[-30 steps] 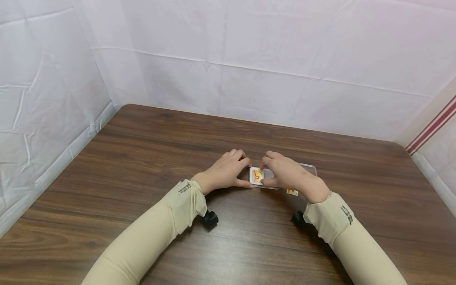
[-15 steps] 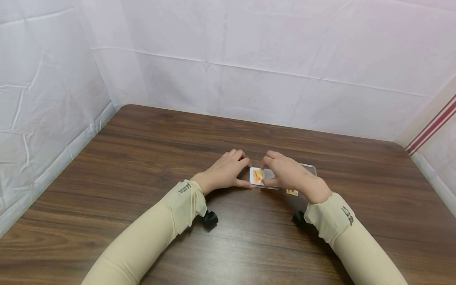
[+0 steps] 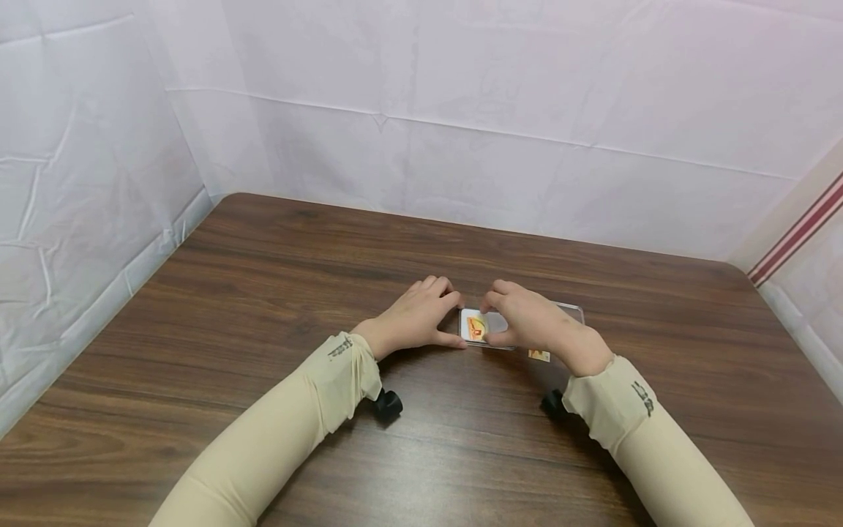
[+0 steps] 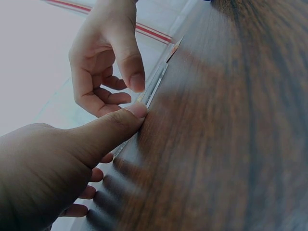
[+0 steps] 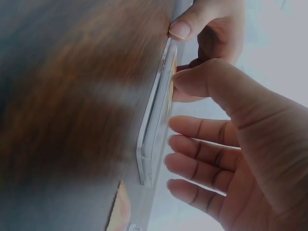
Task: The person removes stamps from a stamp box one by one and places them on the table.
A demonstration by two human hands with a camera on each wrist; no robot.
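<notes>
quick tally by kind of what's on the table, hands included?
Hands: 2, left hand and right hand
Clear phone case: 1
Stickers: 2, sticker in the case and loose sticker
Wooden table: 1
Total: 6

Bare wooden table [image 3: 276, 293] lies open all round; only the white walls [image 3: 461, 132] hem it in
</notes>
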